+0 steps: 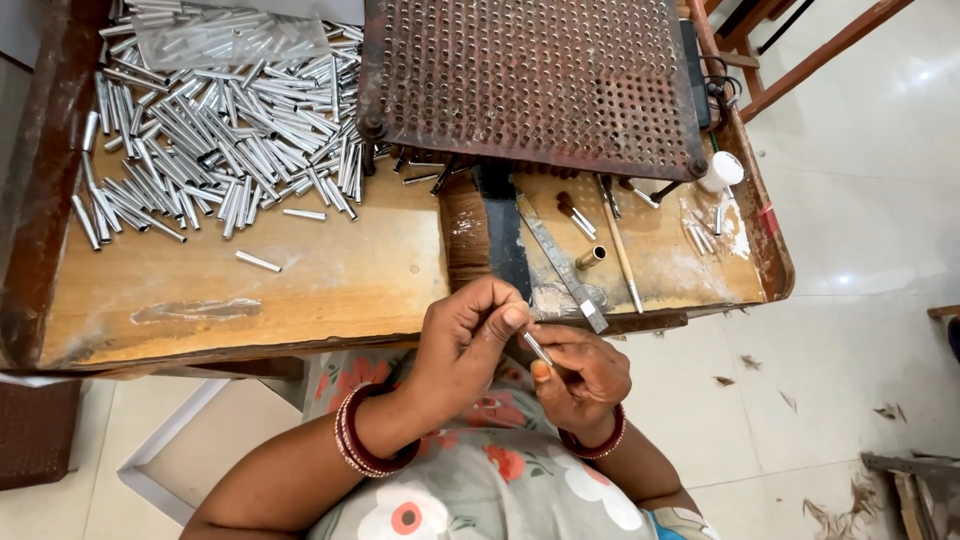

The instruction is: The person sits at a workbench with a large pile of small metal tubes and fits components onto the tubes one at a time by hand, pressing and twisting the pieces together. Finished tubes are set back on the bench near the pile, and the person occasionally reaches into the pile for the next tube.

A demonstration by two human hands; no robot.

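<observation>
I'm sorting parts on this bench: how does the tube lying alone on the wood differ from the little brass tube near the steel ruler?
The lone tube is silver, longer and slimmer; the brass tube is golden, shorter and thicker. The lone tube lies left of the brush, the brass tube right of the ruler. Both lie flat on the workbench.

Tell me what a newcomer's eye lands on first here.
First the heap of shiny metal tubes spread over the far left of the wooden table, and the rusty perforated plate beside it at top centre. Then, at the near edge, the left hand and right hand meet over one thin tube, pinched between their fingertips.
</observation>
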